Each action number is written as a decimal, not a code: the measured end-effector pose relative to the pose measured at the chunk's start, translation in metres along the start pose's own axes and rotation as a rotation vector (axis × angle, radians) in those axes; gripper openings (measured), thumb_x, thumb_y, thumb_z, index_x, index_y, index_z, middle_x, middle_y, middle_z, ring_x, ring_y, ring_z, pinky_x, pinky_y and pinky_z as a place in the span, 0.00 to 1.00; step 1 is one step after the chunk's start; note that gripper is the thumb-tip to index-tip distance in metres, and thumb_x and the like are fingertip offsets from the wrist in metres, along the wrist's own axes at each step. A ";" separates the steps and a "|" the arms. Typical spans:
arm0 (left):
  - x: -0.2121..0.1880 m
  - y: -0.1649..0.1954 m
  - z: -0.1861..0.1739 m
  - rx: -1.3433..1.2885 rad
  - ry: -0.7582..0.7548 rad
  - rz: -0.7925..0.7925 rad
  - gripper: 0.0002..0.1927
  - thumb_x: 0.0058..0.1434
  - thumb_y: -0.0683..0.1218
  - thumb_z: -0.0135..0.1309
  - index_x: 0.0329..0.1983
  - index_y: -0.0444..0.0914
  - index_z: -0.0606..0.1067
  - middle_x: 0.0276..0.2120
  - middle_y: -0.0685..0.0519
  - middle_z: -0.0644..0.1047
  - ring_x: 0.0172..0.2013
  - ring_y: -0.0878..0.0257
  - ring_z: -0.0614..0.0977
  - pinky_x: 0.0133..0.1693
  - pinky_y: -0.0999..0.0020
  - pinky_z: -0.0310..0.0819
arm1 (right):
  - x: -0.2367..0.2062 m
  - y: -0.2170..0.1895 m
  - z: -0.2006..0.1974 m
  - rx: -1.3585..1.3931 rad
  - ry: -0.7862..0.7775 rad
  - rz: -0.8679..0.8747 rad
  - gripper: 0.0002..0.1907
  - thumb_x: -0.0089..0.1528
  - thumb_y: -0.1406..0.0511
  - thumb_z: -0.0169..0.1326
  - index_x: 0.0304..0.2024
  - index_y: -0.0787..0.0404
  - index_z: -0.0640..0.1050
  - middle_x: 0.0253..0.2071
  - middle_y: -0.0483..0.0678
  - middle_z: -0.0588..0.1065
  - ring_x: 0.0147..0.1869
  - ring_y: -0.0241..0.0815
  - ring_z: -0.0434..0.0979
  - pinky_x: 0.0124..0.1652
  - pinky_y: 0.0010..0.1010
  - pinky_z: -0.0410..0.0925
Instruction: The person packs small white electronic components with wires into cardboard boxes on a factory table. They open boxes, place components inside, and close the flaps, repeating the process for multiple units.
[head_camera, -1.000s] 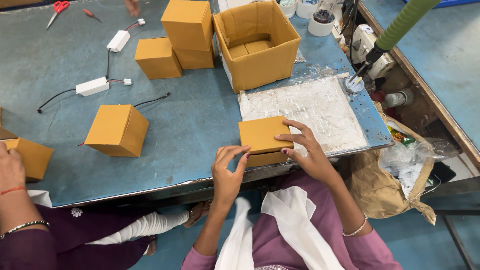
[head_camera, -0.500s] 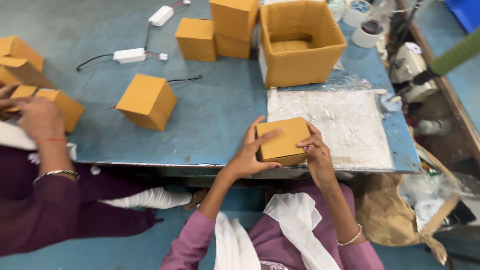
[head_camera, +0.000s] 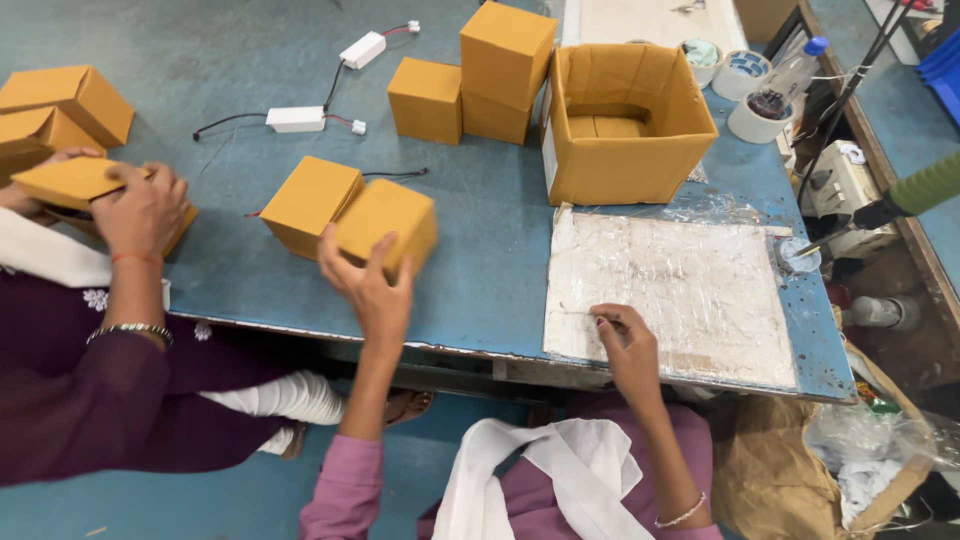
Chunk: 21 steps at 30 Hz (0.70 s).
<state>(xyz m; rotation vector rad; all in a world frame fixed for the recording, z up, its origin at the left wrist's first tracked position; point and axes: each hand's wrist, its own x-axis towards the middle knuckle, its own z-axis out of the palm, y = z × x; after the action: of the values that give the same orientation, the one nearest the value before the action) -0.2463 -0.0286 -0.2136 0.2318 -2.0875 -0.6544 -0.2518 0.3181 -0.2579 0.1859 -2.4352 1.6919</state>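
Left-hand grip clasping small brown box from below, beside another closed box.

**Boxes around the two hands**

The left hand grips a small box at its fingertips, touching a second box just left of them. Beyond those fingers stand stacked boxes, with the open carton to their right. The right hand rests fingertips on a taped board, the carton behind them. A co-worker's hand lies far left.
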 end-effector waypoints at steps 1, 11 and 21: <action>0.007 0.001 -0.001 0.018 0.021 0.013 0.24 0.57 0.42 0.68 0.57 0.46 0.77 0.73 0.36 0.50 0.73 0.34 0.51 0.70 0.40 0.52 | -0.002 -0.002 0.003 -0.065 0.021 -0.028 0.09 0.64 0.70 0.53 0.45 0.63 0.81 0.46 0.47 0.80 0.50 0.38 0.79 0.51 0.28 0.70; 0.173 0.091 0.113 -0.327 -0.152 0.136 0.53 0.58 0.50 0.71 0.77 0.45 0.48 0.67 0.32 0.57 0.68 0.34 0.61 0.68 0.43 0.58 | 0.024 -0.014 0.023 -0.351 0.104 -0.015 0.06 0.61 0.63 0.55 0.34 0.57 0.80 0.35 0.46 0.79 0.39 0.42 0.80 0.39 0.34 0.70; 0.230 0.150 0.183 -0.094 -0.315 -0.167 0.61 0.45 0.61 0.80 0.72 0.52 0.49 0.67 0.18 0.38 0.69 0.23 0.40 0.61 0.26 0.42 | 0.036 -0.004 0.016 -0.208 0.196 0.030 0.05 0.59 0.65 0.56 0.32 0.59 0.80 0.32 0.47 0.79 0.34 0.41 0.82 0.36 0.32 0.71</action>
<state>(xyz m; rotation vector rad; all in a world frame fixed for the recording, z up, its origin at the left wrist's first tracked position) -0.5150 0.0722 -0.0509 0.2654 -2.3468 -0.9376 -0.2875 0.3017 -0.2515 -0.0418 -2.4529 1.3824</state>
